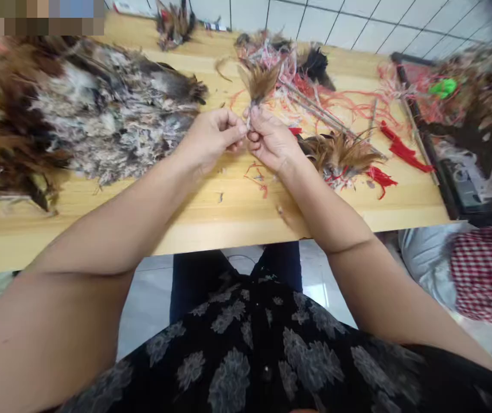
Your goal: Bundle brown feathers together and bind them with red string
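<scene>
My right hand [269, 137] pinches the pale base of a small bunch of brown feathers [261, 80], whose tips fan out upward above the table. Against that base, my left hand [214, 137] has thumb and fingers pressed together; whatever lies between them is too small to make out. A pile of grey-white feather bunches [117, 115] spreads beside my left hand. Close to my right wrist lie more brown feather bunches [340, 155] with red string about their bases. Short bits of red string [257, 175] are scattered below my hands.
The wooden table [186, 223] meets a white tiled wall [336, 20]. Brown feathers [9, 115] heap at the far left. Tangled pink string [349, 100], thin sticks [315, 109] and red strips [405, 149] lie to the right, before a dark-edged tray [426, 137] of feathers.
</scene>
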The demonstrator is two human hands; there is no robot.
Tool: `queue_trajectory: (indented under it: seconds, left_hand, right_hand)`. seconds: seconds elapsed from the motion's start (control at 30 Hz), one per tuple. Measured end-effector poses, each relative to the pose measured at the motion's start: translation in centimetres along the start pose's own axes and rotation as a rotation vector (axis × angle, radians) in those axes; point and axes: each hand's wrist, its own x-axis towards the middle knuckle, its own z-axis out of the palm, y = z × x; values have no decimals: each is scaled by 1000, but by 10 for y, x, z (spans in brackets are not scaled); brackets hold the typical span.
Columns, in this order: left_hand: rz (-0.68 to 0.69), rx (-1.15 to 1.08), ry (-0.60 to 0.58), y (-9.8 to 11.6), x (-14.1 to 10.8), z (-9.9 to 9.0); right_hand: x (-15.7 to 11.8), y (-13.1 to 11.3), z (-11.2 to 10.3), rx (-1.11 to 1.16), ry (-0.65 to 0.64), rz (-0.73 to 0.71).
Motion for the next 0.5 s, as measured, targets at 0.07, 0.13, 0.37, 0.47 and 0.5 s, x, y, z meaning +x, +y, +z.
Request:
queue_trajectory:
  seconds: [0.07,0.13,0.37,0.47,0.5]
  left_hand:
    - [-19,-4,-17,4,-3,-2]
    - [-35,-13,-17,7,-6,-2]
    - [-75,-43,-2,13,-8,2]
    - [-48,-37,-23,11,-7,0]
    - [-32,-25,-33,10,-7,-1]
  right_hand:
    - [-1,1,2,-29,15,-1]
    - [-3,2,4,-47,24,-1]
    - [-1,5,0,-17,-1,-26]
    - [2,5,-2,14,7,-46]
    - [3,5,-2,10,10,-49]
